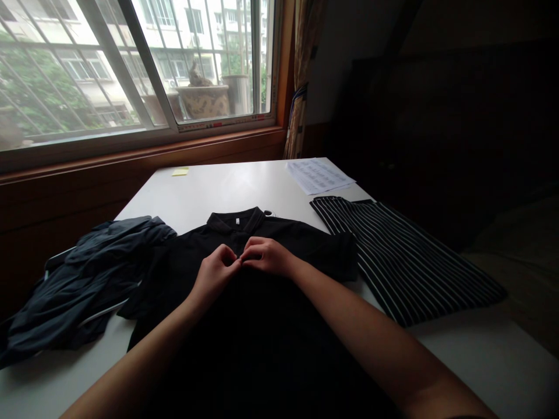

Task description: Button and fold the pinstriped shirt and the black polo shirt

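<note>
A black shirt is spread centrally, its collar toward twelve o'clock, seemingly for easy reach; just below, its front is pinched by fingertips of the left hand and right hand.

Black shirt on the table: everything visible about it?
The black shirt looks like soft matte fabric, short-sleeved, with a fold-down collar and a small white label inside the neck. It lies spread out on the white table, collar at the far end, between a rumpled grey garment and a striped one. The left hand and right hand pinch its front below the collar, fingertips together. Its lower part is too dark to read.
</note>
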Tool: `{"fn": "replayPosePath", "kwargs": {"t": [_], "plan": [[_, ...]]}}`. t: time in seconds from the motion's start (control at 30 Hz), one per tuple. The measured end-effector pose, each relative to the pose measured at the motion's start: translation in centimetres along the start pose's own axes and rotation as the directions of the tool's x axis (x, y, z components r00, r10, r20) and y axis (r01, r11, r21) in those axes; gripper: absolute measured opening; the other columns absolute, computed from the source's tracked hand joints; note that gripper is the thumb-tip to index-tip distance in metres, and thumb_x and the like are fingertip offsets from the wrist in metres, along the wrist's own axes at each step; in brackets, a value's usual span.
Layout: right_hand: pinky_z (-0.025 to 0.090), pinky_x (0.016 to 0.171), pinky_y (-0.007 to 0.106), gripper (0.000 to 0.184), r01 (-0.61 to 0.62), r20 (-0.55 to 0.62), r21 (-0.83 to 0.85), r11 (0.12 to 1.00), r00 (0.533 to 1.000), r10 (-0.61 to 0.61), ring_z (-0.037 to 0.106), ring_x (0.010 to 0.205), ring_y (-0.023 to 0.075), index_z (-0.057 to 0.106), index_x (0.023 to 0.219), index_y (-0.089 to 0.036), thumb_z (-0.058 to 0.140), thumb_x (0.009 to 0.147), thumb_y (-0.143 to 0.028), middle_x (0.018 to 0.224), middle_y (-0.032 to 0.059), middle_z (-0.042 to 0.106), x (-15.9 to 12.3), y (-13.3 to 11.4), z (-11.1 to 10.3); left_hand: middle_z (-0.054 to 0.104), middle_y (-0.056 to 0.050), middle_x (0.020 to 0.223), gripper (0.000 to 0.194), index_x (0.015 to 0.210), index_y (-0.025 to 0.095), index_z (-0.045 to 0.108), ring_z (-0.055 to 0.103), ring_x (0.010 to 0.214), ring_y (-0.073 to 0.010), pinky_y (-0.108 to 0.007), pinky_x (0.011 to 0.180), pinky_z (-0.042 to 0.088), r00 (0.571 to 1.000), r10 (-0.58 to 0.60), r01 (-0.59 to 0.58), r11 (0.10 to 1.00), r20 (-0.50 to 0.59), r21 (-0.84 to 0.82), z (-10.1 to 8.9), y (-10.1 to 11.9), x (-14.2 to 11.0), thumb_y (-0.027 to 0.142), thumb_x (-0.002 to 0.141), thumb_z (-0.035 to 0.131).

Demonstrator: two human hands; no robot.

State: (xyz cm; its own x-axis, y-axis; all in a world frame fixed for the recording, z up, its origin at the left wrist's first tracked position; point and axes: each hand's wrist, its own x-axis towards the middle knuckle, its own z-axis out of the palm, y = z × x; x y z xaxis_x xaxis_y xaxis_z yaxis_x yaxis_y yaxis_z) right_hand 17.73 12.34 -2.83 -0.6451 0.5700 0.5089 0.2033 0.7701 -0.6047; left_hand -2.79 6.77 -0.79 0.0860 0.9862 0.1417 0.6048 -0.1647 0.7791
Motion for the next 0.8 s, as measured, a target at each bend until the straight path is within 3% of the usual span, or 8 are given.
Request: {"fn": "replayPosePath", "kwargs": {"t": [0.6, 0.8], "plan": [[0.053, 0.072, 0.027, 0.016, -0.010, 0.015, -0.002, 1.000, 1.000, 0.010, 0.063, 0.079, 0.0149, 0.074, 0.100, -0.021, 0.076, 0.085, -0.028, 0.098, 0.0043, 0.065, 0.0, -0.2, -0.3, 0.064, 0.002, 0.082, 0.017, 0.084, 0.022, 0.057, 0.061, 0.077, -0.0173, -0.028, 0.070, 0.044, 1.000, -0.009, 0.008, 0.996, -0.012, -0.086, 0.0, -0.8, 0.2, 0.034, 0.080, 0.068], [0.051, 0.069, 0.026, 0.017, -0.056, 0.043, 0.001, 0.998, 0.997, 0.056, 0.061, 0.075, 0.0130, 0.071, 0.099, -0.021, 0.077, 0.085, -0.029, 0.098, 0.0033, 0.064, 0.0, -0.2, -0.4, 0.064, 0.002, 0.083, 0.021, 0.086, 0.022, 0.056, 0.061, 0.078, -0.0175, -0.028, 0.070, 0.045, 0.999, -0.010, 0.016, 0.989, 0.043, -0.145, -0.1, -1.3, 0.5, 0.035, 0.078, 0.070]]}}
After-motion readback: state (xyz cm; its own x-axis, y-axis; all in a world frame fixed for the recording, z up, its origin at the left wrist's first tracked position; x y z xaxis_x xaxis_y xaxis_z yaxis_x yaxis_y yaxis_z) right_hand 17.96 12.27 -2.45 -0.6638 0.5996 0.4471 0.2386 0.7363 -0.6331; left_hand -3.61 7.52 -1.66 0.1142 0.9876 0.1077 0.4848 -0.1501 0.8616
